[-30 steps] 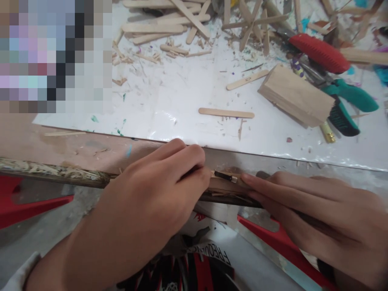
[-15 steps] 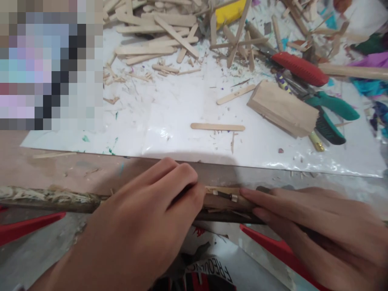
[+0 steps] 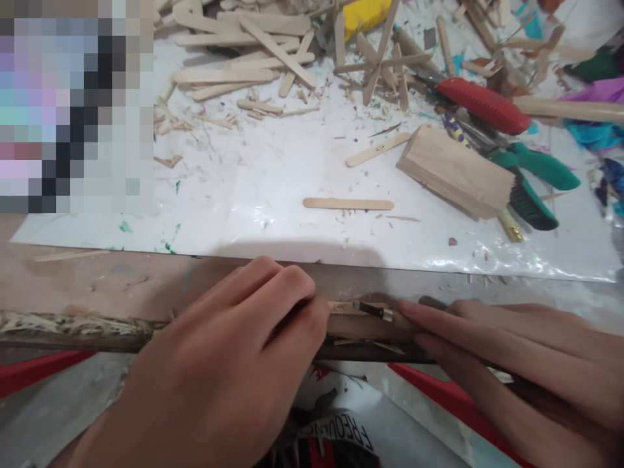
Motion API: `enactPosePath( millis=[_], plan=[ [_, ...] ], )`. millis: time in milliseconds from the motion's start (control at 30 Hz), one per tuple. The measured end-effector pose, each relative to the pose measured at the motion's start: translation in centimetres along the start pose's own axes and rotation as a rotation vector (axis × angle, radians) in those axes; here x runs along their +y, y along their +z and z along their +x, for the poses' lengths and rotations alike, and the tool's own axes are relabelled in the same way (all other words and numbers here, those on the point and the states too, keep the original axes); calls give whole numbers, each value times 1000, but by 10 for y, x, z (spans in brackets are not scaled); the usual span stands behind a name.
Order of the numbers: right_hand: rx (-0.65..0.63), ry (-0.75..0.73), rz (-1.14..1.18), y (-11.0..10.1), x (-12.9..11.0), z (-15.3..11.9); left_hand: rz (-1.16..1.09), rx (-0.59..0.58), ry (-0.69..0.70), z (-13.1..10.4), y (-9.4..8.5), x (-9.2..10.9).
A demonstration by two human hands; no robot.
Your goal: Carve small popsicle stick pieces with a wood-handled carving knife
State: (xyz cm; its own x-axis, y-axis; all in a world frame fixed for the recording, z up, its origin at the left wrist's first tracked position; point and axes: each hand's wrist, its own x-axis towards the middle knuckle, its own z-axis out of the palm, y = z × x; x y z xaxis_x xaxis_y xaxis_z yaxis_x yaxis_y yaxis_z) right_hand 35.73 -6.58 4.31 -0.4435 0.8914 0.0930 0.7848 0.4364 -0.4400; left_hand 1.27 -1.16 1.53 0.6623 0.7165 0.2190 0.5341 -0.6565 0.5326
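Observation:
My left hand is closed at the table's near edge, its fingers pressing down a craft stick whose far end is hidden under them. A small outlined mark shows on that stick. From the right, my right hand grips a small carving tool by its handle, which the fingers mostly cover. The tool's dark blade lies low along the stick, its tip beside the mark. Another craft stick lies flat on the white sheet beyond my hands, and one more marked stick rests behind it.
A heap of craft sticks lies at the back left. At the right are a wooden block, green-handled pliers and a red-handled tool. Shavings fill the table's edge at left. A white sheet covers the table.
The carving tool and my right hand have shifted slightly right, uncovering the mark on the stick. A thin sliver on the sheet has moved right and now lies sideways. My left hand stays nearly still.

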Motion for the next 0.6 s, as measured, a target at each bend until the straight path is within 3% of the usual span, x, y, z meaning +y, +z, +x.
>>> enactPosePath(
  millis=[100,167,267,333,400,500,600],
  plan=[
    [27,-10,39,3,3,-9,-13,5,2,2,-4,0],
    [108,63,30,5,0,-14,-14,15,0,2,-5,-1],
    [320,358,71,6,-15,-14,-59,39,-26,3,-8,0],
    [457,590,245,6,-31,-6,-137,77,-85,5,-11,3],
    [507,760,488,6,-49,9,-246,154,-171,8,-15,9],
    [477,764,808,13,-70,38,-470,251,-230,14,-13,24],
    [436,580,961,25,-78,62,-667,326,-264,18,-2,37]
  ],
)
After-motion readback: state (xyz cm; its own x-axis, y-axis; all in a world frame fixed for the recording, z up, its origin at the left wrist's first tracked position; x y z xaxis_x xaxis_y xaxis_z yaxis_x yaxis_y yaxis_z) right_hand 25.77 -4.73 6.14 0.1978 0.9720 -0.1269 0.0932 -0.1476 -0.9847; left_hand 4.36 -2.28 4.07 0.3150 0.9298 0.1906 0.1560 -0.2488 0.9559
